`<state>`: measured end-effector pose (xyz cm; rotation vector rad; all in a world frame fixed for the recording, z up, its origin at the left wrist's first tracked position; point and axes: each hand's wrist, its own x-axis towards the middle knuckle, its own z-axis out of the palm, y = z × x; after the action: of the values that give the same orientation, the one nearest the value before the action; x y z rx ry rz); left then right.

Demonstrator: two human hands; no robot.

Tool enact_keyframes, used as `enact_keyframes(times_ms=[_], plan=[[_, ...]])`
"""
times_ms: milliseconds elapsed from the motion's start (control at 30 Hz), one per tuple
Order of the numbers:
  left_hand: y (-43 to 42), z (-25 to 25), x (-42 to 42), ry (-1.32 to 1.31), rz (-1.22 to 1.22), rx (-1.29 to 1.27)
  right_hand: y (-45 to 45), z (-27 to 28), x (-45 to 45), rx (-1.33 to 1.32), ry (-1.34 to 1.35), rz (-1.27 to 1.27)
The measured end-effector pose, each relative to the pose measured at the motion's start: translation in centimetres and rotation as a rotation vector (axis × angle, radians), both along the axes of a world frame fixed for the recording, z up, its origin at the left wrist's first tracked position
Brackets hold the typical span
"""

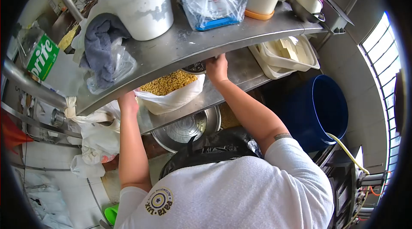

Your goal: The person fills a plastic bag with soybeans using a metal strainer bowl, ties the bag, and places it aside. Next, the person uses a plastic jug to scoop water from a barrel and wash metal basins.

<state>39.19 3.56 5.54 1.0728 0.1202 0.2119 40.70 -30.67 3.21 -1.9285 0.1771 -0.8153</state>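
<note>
Under the upper shelf, a white plastic bag (180,100) lies folded open around a heap of small golden-yellow grains or nuts (169,83). My left hand (128,101) is closed at the bag's left edge, its fingertips partly hidden by the shelf. Fingers of my right hand (218,68) wrap round the handle of a dark round metal vessel (195,67), like a pan or scoop. That vessel is tilted at the far right of the heap, and the shelf edge covers part of it. Whether anything is inside it, I cannot tell.
Overhead, the steel shelf (180,53) holds a white bucket (141,8), a plastic-wrapped scale (214,1) and a grey towel (103,42). White trays (287,53) sit right on the lower shelf. A metal basin (186,128) is below; a blue barrel (315,113) stands right.
</note>
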Motion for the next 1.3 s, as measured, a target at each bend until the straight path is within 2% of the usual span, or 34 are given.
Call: enact_keyframes(times_ms=[67, 100, 133, 200, 267, 333, 400, 467, 533, 600, 667, 767, 833, 900, 967, 1000, 1033, 1067, 1100, 1167, 1200, 1233, 1300], plan=[[-0.3, 0.1, -0.9, 0.108, 0.191, 0.411, -1.7, -2.1, -0.1, 0.384, -0.012, -0.054], [-0.4, 0.1, -1.6, 0.11, 0.183, 0.42, -2.4, -1.2, -1.6, 0.698, -0.048, 0.092], [-0.6, 0.1, -2.6, 0.042, 0.249, 0.62, -3.8, -2.1, -2.6, 0.82, -0.009, 0.097], [-1.2, -0.1, -4.8, -0.025, 0.298, 0.824, -8.3, -3.9, -6.1, 1.035, 0.233, 0.12], [-3.3, -0.1, -8.0, -0.442, 0.679, 1.374, -12.0, -6.5, -11.7, 1.224, 0.153, 0.245], [-5.5, -2.0, -10.7, -0.517, 0.552, 1.386, -15.6, -8.8, -18.4, 1.294, 0.241, 0.125], [-8.1, -5.1, -12.9, -0.422, 0.22, 1.374, -18.6, -11.8, -25.1, 1.314, 0.26, 0.015], [-11.3, -7.8, -13.7, -0.293, -0.21, 1.314, -21.4, -16.1, -31.2, 1.355, 0.323, -0.112], [-15.2, -9.3, -12.7, -0.424, -0.435, 1.445, -23.6, -22.0, -35.8, 1.41, 0.409, -0.224], [-19.6, -10.6, -11.1, -0.603, -0.486, 1.484, -23.7, -24.2, -38.0, 1.473, 0.492, -0.425], [-23.3, -12.6, -8.8, -0.54, -0.625, 1.498, -23.4, -25.2, -37.8, 1.459, 0.549, -0.521], [-28.6, -15.1, -5.1, -0.596, -0.658, 1.755, -23.4, -27.7, -35.5, 1.492, 0.573, -0.561], [-31.5, -16.8, -2.9, -0.483, -0.7, 1.919, -23.7, -32.4, -34.1, 1.423, 0.562, -0.477], [-33.0, -19.5, -1.5, -0.486, -0.668, 2.026, -23.7, -35.4, -32.3, 1.353, 0.631, -0.529], [-33.8, -21.9, -1.5, -0.511, -0.687, 2.093, -24.0, -42.0, -30.6, 1.255, 0.708, -0.55], [-34.3, -21.9, -1.7, -0.512, -0.617, 2.133, -24.1, -46.8, -29.9, 1.063, 0.829, -0.506], [-34.7, -21.9, -1.8, -0.516, -0.544, 2.169, -24.4, -52.6, -29.3, 0.662, 1.019, -0.417], [-34.8, -22.4, -1.7, -0.528, -0.58, 2.182, -24.6, -57.5, -28.4, 0.283, 1.148, -0.355], [-34.3, -22.8, -1.4, -0.546, -0.575, 2.167, -24.2, -61.6, -27.6, 0.119, 1.179, -0.378], [-34.0, -23.2, -0.9, -0.579, -0.591, 2.167, -25.2, -65.0, -24.1, 0.423, 1.126, -0.593], [-34.0, -23.3, -0.8, -0.593, -0.596, 2.165, -26.6, -63.0, -22.0, 0.438, 1.084, -0.663], [-34.0, -23.4, -0.8, -0.605, -0.599, 2.165, -28.0, -59.2, -19.6, 0.496, 0.796, -0.751], [-33.9, -23.5, -0.6, -0.612, -0.644, 2.179, -31.5, -59.0, -16.2, 0.293, 0.725, -0.807]])
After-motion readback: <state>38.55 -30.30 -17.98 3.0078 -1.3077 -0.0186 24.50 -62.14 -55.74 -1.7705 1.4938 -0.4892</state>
